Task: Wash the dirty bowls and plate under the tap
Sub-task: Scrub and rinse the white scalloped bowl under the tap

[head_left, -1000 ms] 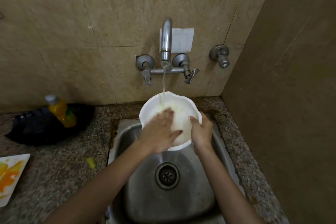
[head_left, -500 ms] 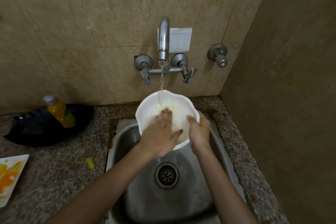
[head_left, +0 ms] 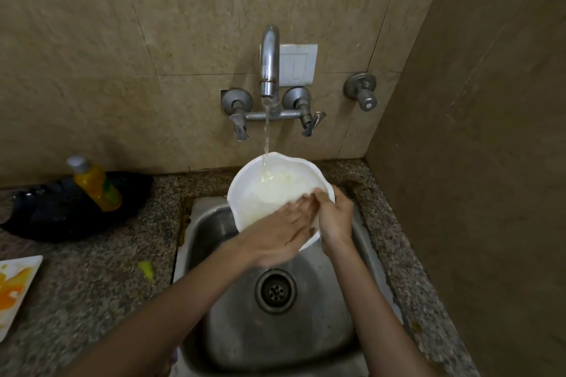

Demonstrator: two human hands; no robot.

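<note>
Over the sink: a white, wavy-rimmed plastic bowl (head_left: 277,193) is held tilted above the far edge of the steel sink basin (head_left: 214,232), its open side facing the camera.
Water: a thin stream from the chrome wall-mounted tap (head_left: 269,61) lands inside the bowl near its far rim; pale, cloudy water shows on the inner wall.
Left hand (head_left: 281,236): flat, fingers extended and close together, laid across the near inside of the bowl, fingertips meeting the right hand.
Right hand (head_left: 335,217): closed on the bowl's right rim, thumb over the edge on the inside; fingers behind the wall are hidden.
Sink: the round drain (head_left: 275,289) lies bare below the bowl, between the two forearms.
Counter, far left corner: a yellow squeeze bottle with a grey cap (head_left: 95,184) stands tilted in a black dish (head_left: 46,214) against the wall.
Counter, left edge: a white rectangular plate smeared orange (head_left: 15,288) is partly cut off by the frame.
Counter, beside the sink's left edge: a small yellow-green scrap (head_left: 146,269) lies on the speckled granite counter (head_left: 92,285).
Wall: a white switch plate (head_left: 297,66) sits behind the tap; a separate grey valve (head_left: 361,90) is to its right.
</note>
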